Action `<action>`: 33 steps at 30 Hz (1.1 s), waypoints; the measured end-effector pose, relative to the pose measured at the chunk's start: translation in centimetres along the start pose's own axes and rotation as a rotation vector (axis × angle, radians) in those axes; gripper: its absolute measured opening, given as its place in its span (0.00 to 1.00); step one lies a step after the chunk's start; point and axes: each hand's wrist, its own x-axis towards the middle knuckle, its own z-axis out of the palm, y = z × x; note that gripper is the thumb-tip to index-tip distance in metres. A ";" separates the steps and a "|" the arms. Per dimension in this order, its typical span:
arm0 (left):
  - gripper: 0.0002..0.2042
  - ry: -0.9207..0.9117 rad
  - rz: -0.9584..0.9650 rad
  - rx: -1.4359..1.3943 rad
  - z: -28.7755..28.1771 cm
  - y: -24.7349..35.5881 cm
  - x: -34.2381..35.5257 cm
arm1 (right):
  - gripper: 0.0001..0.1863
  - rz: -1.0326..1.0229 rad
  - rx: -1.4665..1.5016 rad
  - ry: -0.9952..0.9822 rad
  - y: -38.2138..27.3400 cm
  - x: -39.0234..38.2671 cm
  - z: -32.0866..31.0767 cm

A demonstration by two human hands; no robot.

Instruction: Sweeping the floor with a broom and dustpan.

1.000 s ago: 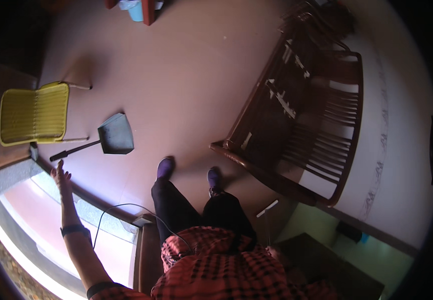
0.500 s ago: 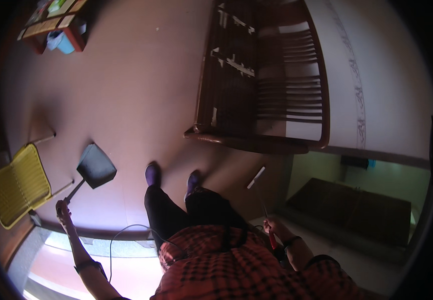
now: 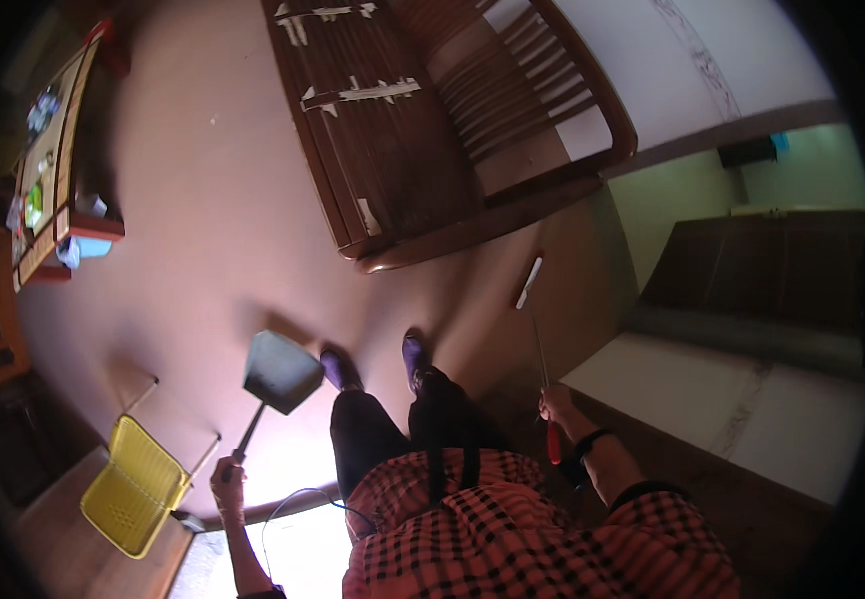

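My left hand (image 3: 227, 481) is closed round the dark handle of a long-handled dustpan (image 3: 285, 371). Its grey pan hangs low over the floor, just left of my feet. On the other side, my right hand (image 3: 556, 403) grips a long thin tool (image 3: 541, 349) with a red handle end, a slim shaft and a white bar-shaped head. The head points forward near the floor, to the right of my feet; the exact kind of tool is not clear. Both hands are well apart.
A dark wooden bench (image 3: 383, 170) with a slatted back stands ahead. A yellow chair (image 3: 135, 489) is at lower left, near a bright doorway. Farther left is a low table (image 3: 75, 222) with items on it and a light-blue bin (image 3: 93, 246) beside it. A white wall (image 3: 642, 60) bounds the right.
The view has turned, so the bench, chair and table appear shifted. The dustpan now shows closer to my feet. Both hands keep their hold.
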 end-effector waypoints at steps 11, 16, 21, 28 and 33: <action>0.04 -0.306 0.102 0.044 15.4 13.3 -2.0 | 0.15 -0.178 -0.301 0.059 1.0 0.7 -1.4; 0.04 -0.592 0.124 0.134 23.7 18.0 -3.2 | 0.17 -0.098 -0.086 -0.003 0.7 2.1 -2.7; 0.04 -0.705 0.276 0.255 31.9 22.5 -3.7 | 0.17 -0.168 -0.096 0.135 -0.6 1.9 -3.4; 0.04 -0.907 0.282 0.137 42.1 30.1 -3.8 | 0.16 -0.335 0.292 -0.092 -4.7 5.9 -8.2; 0.04 -1.008 0.190 0.086 48.7 34.0 -3.7 | 0.13 -0.582 -0.486 0.442 -13.6 -0.5 -5.1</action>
